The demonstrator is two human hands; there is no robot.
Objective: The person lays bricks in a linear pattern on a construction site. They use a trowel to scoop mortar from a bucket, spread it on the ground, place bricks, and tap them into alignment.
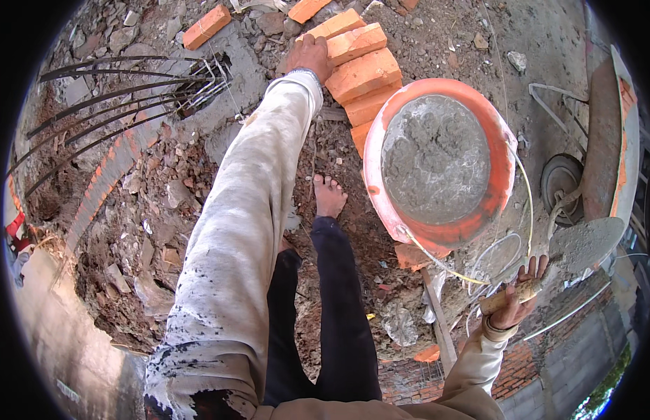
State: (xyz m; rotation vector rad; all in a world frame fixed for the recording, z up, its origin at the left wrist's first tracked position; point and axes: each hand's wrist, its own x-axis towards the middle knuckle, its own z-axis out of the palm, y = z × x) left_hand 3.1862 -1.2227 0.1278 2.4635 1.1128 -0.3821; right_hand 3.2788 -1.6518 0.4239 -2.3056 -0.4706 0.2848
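Bricks (pixel 364 73) are seen as fired clay, orange, matt, dry and faintly rough. Bucket (pixel 501 168) is read as orange plastic, scuffed, dulled by whitish residue. Mortar (pixel 437 159) inside is left lumpy and grey, damp-looking around the edge. Trowel (pixel 588 245) blade is coated in gritty grey, bare metal hidden; handle (pixel 494 301) is made of pale wood, matt. Sleeve (pixel 244 182) is cut from soft matt cloth, dark-speckled. Trousers (pixel 344 301) are made of dark matt cloth. Ground (pixel 150 182) is covered by rough, dusty rubble
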